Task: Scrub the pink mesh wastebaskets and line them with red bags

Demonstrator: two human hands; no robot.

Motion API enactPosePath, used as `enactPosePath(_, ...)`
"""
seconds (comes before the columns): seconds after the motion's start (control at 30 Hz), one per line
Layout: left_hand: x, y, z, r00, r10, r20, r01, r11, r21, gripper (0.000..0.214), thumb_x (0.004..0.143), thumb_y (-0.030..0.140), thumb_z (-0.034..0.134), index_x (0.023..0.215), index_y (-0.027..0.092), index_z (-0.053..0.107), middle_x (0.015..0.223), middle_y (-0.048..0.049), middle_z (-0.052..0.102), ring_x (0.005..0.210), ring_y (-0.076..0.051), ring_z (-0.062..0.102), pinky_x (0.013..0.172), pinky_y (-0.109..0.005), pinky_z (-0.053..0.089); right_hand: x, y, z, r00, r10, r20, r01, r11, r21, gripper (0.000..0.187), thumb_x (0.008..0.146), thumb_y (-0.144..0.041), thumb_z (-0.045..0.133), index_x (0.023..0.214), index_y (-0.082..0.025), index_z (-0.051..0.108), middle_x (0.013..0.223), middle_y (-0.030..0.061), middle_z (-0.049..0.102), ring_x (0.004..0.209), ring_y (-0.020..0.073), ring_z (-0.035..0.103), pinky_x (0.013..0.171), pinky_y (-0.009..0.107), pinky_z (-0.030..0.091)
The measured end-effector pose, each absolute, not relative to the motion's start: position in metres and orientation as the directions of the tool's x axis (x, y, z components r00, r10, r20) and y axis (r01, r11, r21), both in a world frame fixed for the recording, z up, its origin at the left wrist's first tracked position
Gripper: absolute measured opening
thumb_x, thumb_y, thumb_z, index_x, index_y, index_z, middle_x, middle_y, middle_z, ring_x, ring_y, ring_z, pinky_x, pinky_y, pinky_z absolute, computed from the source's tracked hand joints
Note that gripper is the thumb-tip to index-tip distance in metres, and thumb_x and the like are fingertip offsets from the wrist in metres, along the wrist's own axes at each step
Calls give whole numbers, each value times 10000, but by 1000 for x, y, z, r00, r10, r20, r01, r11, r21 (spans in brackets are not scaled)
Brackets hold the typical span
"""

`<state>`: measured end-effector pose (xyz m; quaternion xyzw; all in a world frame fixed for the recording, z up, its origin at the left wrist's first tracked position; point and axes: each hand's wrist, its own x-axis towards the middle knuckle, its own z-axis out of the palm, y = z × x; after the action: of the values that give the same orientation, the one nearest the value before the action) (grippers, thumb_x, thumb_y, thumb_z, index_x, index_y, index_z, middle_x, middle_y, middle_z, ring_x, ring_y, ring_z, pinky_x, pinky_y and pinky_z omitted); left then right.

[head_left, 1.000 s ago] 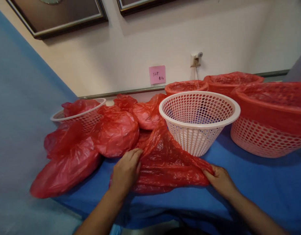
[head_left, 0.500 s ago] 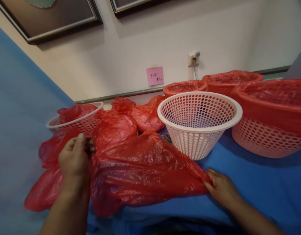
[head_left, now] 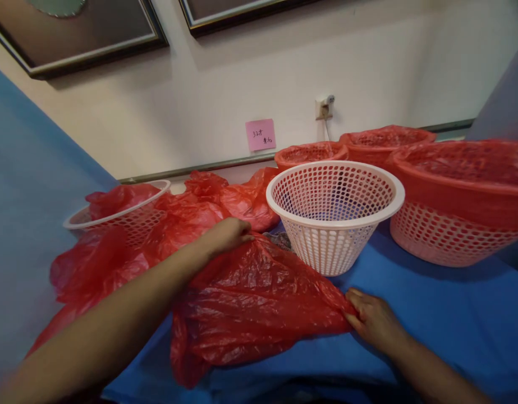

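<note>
A crumpled red plastic bag (head_left: 259, 303) is stretched out low over the blue-covered table. At its right end, my right hand (head_left: 374, 317) is closed on the gathered plastic. My left hand (head_left: 231, 233) reaches across to the bag's upper edge, its fingers curled on the plastic; the palm side is hidden. Just behind the bag stands a white perforated plastic basket (head_left: 337, 224) with no liner, upright. Other bulging red bags (head_left: 248, 202) lie behind my left hand and forearm.
On the right stand several baskets lined with red plastic, the nearest a large basket (head_left: 456, 224). A white basket (head_left: 157, 193) with red plastic in it sits at the left. Behind are a wall with a pink note (head_left: 260, 134), a socket (head_left: 324, 109) and framed pictures.
My left hand has moved right and forward from the bag's left side to its upper edge. My right hand keeps its hold on the right end. The view has shifted slightly.
</note>
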<state>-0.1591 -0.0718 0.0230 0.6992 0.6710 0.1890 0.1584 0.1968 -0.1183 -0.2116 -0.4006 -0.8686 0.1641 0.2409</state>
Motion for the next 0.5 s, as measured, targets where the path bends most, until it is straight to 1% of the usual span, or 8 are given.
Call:
enactPosePath(0.07,-168,-72,27,-86,996,39,773,42,633,256,642,255,813,510,185,605,477,48,537,473,-118,509,499,-222,375,196,-117,-211,-544,799,258,628,591,-506,169,868,-218,454,771,-214,592,780,47,662,715,188,630,699,294,460)
enactPosePath(0.13,-177,-76,37,-240,969,61,597,97,797,291,662,270,817,519,181,580,456,56,505,418,-86,424,422,-204,288,195,-116,-210,-527,818,232,635,560,-533,183,869,-247,453,756,-217,594,775,49,669,712,195,628,695,305,458)
enactPosePath(0.2,-185,-80,47,-397,913,95,430,94,898,301,726,274,775,549,189,546,450,55,482,388,-81,380,384,-201,257,194,-115,-210,-508,837,205,633,524,-571,212,876,-280,446,735,-219,592,765,49,673,702,199,630,686,312,454)
enactPosePath(0.23,-190,-82,52,-466,879,102,358,82,930,296,771,275,730,572,198,524,457,56,472,387,-83,374,381,-198,271,194,-114,-210,-494,847,196,628,503,-593,228,880,-301,445,726,-220,592,765,50,677,703,202,634,685,315,453)
enactPosePath(0.3,-201,-84,59,-550,829,103,260,53,964,279,851,263,621,616,215,479,480,55,459,406,-87,393,403,-194,339,195,-113,-210,-447,876,179,621,449,-643,259,881,-346,445,704,-224,589,747,48,680,685,207,633,670,317,446)
enactPosePath(0.37,-213,-89,63,-605,792,76,137,10,991,226,881,220,562,672,208,474,539,37,508,475,-90,474,481,-195,433,197,-110,-210,-387,909,153,598,374,-709,294,876,-380,440,664,-227,575,696,38,667,641,202,615,642,311,431)
enactPosePath(0.43,-222,-102,60,-656,750,79,44,-66,997,134,877,193,566,756,178,508,666,-5,610,608,-109,588,595,-218,513,199,-108,-211,-328,938,110,539,282,-794,338,870,-416,435,617,-227,554,633,27,639,591,190,582,601,299,411)
enactPosePath(0.5,-225,-125,49,-715,684,145,46,-162,986,80,869,213,597,850,164,536,844,-36,678,749,-141,658,687,-256,549,201,-106,-211,-274,960,48,448,172,-877,383,856,-470,457,576,-223,543,578,21,612,552,180,548,560,286,394)
